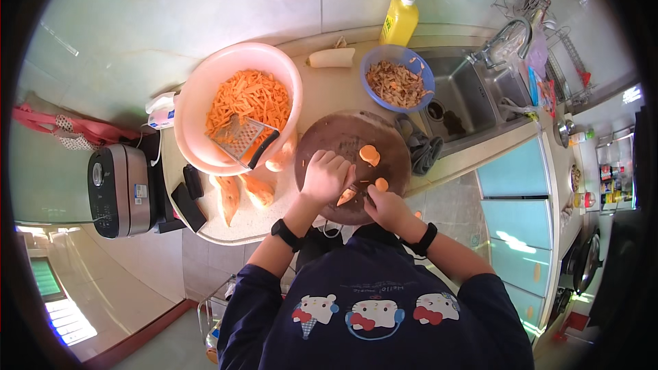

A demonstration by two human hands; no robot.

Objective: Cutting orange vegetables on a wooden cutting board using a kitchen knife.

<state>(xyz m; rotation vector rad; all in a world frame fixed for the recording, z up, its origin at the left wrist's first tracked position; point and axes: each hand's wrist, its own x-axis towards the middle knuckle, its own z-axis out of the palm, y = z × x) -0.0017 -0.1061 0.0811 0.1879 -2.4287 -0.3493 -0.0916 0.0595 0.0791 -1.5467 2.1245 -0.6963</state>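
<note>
A round, dark wooden chopping board (334, 136) lies before me on the counter. My left hand (329, 174) is curled over its near half; what lies under the fingers is hidden. Close on the right, my right hand (388, 208) is closed around a dark handle, apparently a knife's, mostly covered by the fingers. A pointed orange piece, probably sweet potato (347, 196), sits between the two hands. Another small orange chunk (381, 184) touches or nearly touches my right fingertips. Further back on the board are overlapping orange slices (369, 153).
Left of the board, a pink basin (186, 113) holds orange shreds (252, 95) and a metal grater (241, 141). Peeled sweet potatoes (257, 190) lie in front of it. Behind stand a blue bowl of peelings (396, 79), a white radish (331, 57) and a yellow pump bottle (400, 20), near the sink (462, 97).
</note>
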